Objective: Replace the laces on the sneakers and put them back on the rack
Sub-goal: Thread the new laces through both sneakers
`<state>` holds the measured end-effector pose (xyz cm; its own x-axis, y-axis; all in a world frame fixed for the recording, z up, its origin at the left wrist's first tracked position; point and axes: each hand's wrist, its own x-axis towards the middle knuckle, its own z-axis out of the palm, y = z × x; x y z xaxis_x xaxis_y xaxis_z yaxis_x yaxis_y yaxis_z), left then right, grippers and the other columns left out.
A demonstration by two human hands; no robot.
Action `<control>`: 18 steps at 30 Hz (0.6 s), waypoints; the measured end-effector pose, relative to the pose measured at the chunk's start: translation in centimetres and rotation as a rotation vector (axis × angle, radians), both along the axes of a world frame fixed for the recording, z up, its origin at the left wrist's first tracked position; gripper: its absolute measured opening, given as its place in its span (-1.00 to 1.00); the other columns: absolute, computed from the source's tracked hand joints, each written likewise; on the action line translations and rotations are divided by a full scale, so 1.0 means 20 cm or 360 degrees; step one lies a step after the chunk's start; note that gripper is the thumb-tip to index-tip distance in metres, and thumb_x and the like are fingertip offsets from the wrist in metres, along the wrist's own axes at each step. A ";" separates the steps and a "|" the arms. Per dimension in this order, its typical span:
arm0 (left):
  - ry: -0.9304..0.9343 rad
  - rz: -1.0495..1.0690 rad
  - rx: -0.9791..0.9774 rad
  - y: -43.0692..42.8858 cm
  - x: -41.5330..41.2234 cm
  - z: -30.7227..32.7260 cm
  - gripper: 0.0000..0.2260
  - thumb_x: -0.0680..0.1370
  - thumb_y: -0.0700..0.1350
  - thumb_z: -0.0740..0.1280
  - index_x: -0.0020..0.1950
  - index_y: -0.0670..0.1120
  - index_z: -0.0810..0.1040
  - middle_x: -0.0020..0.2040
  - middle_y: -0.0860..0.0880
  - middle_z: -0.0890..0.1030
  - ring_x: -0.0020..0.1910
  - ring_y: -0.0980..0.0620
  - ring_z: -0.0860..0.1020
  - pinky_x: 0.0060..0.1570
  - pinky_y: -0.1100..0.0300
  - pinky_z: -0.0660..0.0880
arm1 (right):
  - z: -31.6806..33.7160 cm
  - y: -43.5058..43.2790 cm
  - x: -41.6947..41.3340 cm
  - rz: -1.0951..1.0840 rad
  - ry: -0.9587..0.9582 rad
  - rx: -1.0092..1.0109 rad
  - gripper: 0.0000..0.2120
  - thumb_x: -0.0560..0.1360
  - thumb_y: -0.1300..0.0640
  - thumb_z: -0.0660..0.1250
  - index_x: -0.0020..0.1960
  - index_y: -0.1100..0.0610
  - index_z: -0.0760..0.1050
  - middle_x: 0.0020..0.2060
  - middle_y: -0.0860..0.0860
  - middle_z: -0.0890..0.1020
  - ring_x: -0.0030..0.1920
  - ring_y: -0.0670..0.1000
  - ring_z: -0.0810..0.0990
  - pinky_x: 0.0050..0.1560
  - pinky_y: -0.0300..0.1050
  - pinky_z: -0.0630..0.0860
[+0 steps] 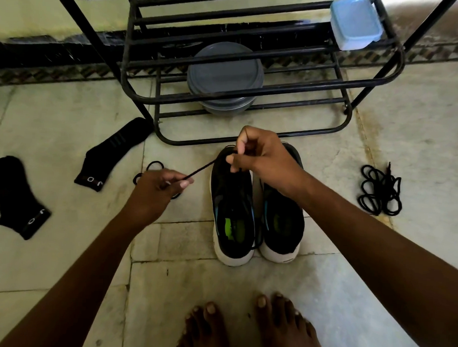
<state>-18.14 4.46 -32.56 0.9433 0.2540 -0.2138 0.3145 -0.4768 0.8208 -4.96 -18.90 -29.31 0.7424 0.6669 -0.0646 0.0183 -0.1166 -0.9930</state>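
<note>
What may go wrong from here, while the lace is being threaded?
The left hand holds the lace taut sideways; the sneaker, standing free on the floor, may tip or slide. The slack loops on the floor beside that hand may knot.

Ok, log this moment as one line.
left hand: pinches lace | right hand: pinches same lace at left-side sneaker toe | right-side sneaker: beside it, before rack | coiled lace: floor, right
</note>
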 end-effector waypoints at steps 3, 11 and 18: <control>0.0138 -0.0034 0.0136 0.01 -0.04 -0.07 -0.90 0.59 -0.17 0.42 -0.03 0.00 0.72 -0.14 -0.05 0.72 -0.17 0.14 0.65 -0.12 0.20 0.52 | -0.04 -0.01 0.01 -0.0123 -0.0021 -0.0039 -0.88 0.50 0.37 0.45 -0.08 0.35 0.51 -0.20 0.28 0.62 -0.20 0.07 0.69 -0.08 -0.06 0.62; 0.0452 0.0052 0.0506 -0.01 -0.04 -0.09 -0.70 0.65 -0.04 0.35 -0.22 -0.15 0.64 -0.32 0.01 0.63 -0.34 0.20 0.55 -0.25 0.30 0.47 | -0.11 0.01 -0.03 -0.0197 0.0035 -0.0129 -0.79 0.49 0.35 0.46 0.11 0.21 0.64 0.03 0.09 0.70 -0.04 -0.04 0.65 0.10 -0.19 0.61; 0.0260 0.0424 -0.0336 -0.14 0.00 -0.01 -0.93 0.58 -0.33 0.40 -0.05 -0.34 0.58 -0.25 -0.23 0.67 -0.42 0.06 0.64 -0.43 0.30 0.54 | -0.20 -0.03 -0.15 -0.0278 -0.0300 -0.0539 -0.76 0.41 0.09 0.55 0.03 -0.02 0.58 0.10 -0.08 0.59 0.21 -0.14 0.51 0.27 -0.32 0.42</control>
